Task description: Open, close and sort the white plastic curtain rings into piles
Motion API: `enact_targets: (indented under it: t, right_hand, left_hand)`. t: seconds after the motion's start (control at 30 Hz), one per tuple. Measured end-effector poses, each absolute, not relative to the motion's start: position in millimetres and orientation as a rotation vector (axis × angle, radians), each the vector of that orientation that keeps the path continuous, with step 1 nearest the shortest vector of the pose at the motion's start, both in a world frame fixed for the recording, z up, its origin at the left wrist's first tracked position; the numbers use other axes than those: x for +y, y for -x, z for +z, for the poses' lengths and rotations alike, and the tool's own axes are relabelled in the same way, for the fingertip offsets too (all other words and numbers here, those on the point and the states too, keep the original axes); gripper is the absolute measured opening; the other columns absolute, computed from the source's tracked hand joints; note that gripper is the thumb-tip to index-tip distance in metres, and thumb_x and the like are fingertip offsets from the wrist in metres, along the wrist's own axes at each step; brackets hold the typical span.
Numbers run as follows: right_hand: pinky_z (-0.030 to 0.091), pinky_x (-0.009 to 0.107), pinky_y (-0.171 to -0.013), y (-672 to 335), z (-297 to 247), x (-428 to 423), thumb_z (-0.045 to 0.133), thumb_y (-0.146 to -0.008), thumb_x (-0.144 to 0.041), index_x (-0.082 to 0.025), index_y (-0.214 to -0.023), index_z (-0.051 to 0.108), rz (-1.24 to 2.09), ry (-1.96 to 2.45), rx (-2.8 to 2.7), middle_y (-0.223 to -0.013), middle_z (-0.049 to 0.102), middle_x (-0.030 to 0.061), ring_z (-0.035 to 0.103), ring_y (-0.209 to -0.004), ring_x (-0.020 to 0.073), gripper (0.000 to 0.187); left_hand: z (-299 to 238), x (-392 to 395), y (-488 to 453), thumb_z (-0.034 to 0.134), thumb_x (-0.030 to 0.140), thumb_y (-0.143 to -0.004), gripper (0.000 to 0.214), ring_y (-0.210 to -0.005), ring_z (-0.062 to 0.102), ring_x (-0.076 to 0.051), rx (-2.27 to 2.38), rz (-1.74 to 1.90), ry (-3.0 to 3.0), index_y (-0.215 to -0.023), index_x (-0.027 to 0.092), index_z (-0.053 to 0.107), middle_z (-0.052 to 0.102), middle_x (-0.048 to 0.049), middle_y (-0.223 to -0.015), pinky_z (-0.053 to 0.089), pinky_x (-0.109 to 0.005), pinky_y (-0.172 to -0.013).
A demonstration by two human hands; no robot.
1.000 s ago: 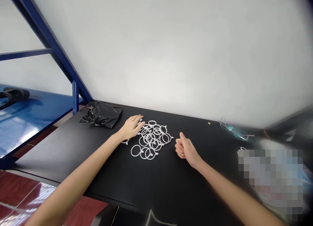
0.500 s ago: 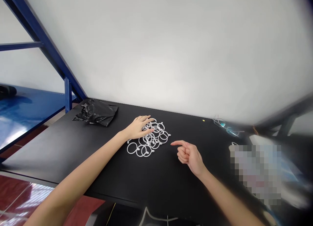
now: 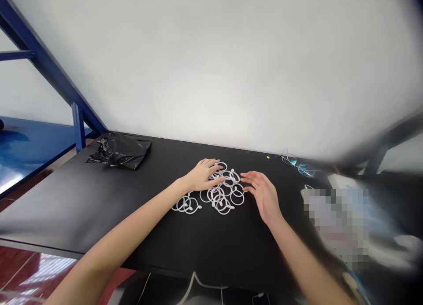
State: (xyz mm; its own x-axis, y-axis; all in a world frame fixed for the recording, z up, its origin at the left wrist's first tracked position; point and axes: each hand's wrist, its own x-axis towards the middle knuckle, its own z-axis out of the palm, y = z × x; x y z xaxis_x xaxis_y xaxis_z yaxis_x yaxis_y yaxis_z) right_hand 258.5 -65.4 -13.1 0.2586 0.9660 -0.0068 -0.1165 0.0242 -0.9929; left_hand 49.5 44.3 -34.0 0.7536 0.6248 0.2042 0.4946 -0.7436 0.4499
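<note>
Atop the heap of white plastic rings (image 3: pixel 226 197) rests the left hand (image 3: pixel 202 176), fingers spread; the right hand (image 3: pixel 264 192), likewise spread, sits just right of it.

1. First the left hand (image 3: pixel 203 177): it is bare, plain skin from the fingertips back to the wrist, seen above the black table (image 3: pixel 99 199).
2. On to the left forearm (image 3: pixel 132 234): bare as well, slim and long, uncovered from the wrist right down to where it leaves the picture beyond the table's near edge.
3. Now the right hand (image 3: pixel 264 195): bare too, every finger uncovered; the nails are too small to make out.
4. And the right forearm (image 3: pixel 297 252): bare along the stretch over the table, then soft and blurred towards the table's near right corner, so whether a sleeve begins there cannot be told.
</note>
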Motion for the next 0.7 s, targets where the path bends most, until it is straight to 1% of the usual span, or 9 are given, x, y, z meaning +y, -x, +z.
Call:
enact_targets:
  t: [0.1,0.17,0.23,0.3,0.37,0.43,0.53,0.63,0.7]
  right_hand:
    - [0.052,0.043,-0.088,-258.6,-21.1,-66.5,0.063,-0.083,-0.051,-0.020,-0.102,0.061,0.813,1.352,-1.128,-0.119,0.065,0.0132,0.060,-0.111,0.0277,0.037]
    - [0.043,0.050,-0.102,-257.9,-24.0,-69.2,0.064,-0.082,-0.052,-0.022,-0.116,0.057,0.704,1.437,-1.356,-0.135,0.056,0.0136,0.051,-0.126,0.0299,0.046]
    - [0.030,0.057,-0.111,-255.8,-26.2,-71.6,0.065,-0.080,-0.056,-0.024,-0.134,0.046,0.606,1.550,-1.634,-0.151,0.039,0.0137,0.032,-0.141,0.0335,0.065]
    - [0.019,0.061,-0.115,-252.1,-28.3,-72.1,0.062,-0.078,-0.063,-0.025,-0.147,0.031,0.512,1.652,-1.917,-0.161,0.019,0.0129,0.011,-0.148,0.0364,0.085]
    - [0.012,0.062,-0.116,-247.1,-30.1,-70.4,0.057,-0.079,-0.070,-0.022,-0.152,0.022,0.429,1.696,-2.146,-0.162,0.011,0.0120,0.002,-0.149,0.0370,0.094]
    - [0.012,0.059,-0.117,-241.9,-30.7,-67.2,0.050,-0.081,-0.072,-0.020,-0.154,0.020,0.387,1.699,-2.293,-0.162,0.011,0.0116,0.004,-0.149,0.0361,0.094]
    - [0.019,0.056,-0.117,-236.8,-29.4,-62.2,0.045,-0.086,-0.069,-0.019,-0.152,0.026,0.380,1.656,-2.374,-0.161,0.018,0.0120,0.011,-0.149,0.0344,0.085]
    - [0.020,0.054,-0.117,-236.9,-28.8,-59.5,0.046,-0.091,-0.059,-0.019,-0.148,0.036,0.400,1.574,-2.366,-0.159,0.027,0.0110,0.017,-0.148,0.0325,0.071]
    - [0.023,0.052,-0.117,-240.3,-30.0,-59.5,0.048,-0.093,-0.051,-0.020,-0.143,0.042,0.438,1.536,-2.300,-0.156,0.034,0.0094,0.022,-0.147,0.0302,0.059]
  left_hand:
    - [-25.1,38.5,-45.3,0.038,0.058,-0.095,0.056,-0.139,0.036,-0.032,0.878,0.459,-2.536,-0.136,0.022,0.050,0.043,-0.0141,-0.148,0.020,-0.057,-0.115]
    - [-19.7,30.2,-29.7,0.036,0.058,-0.096,0.057,-0.141,0.032,-0.031,0.916,0.453,-2.512,-0.139,0.023,0.046,0.040,-0.0127,-0.150,0.016,-0.057,-0.117]
    - [-17.8,17.8,-7.7,0.040,0.062,-0.093,0.064,-0.144,0.028,-0.030,0.931,0.421,-2.527,-0.144,0.024,0.037,0.035,-0.0119,-0.154,0.016,-0.055,-0.118]
    - [-20.4,3.6,13.7,0.048,0.068,-0.086,0.079,-0.146,0.021,-0.033,0.969,0.378,-2.561,-0.148,0.024,0.030,0.027,-0.0122,-0.157,0.016,-0.057,-0.117]
    - [-26.1,-8.2,28.5,0.053,0.073,-0.079,0.092,-0.147,0.015,-0.037,0.998,0.328,-2.588,-0.151,0.025,0.022,0.018,-0.0124,-0.160,0.016,-0.059,-0.117]
    - [-32.4,-14.4,33.7,0.053,0.073,-0.079,0.096,-0.147,0.012,-0.037,1.012,0.305,-2.600,-0.153,0.026,0.015,0.013,-0.0125,-0.161,0.015,-0.060,-0.117]
    - [-39.4,-12.3,26.0,0.051,0.072,-0.081,0.097,-0.147,0.013,-0.036,0.986,0.321,-2.606,-0.154,0.025,0.009,0.012,-0.0132,-0.161,0.015,-0.059,-0.117]
    - [-43.1,-3.5,9.2,0.051,0.071,-0.082,0.095,-0.147,0.014,-0.036,0.936,0.341,-2.609,-0.154,0.024,0.011,0.013,-0.0138,-0.161,0.016,-0.058,-0.117]
    - [-44.2,2.4,-2.3,0.050,0.069,-0.084,0.088,-0.147,0.017,-0.036,0.912,0.375,-2.594,-0.152,0.023,0.018,0.016,-0.0141,-0.160,0.019,-0.057,-0.117]
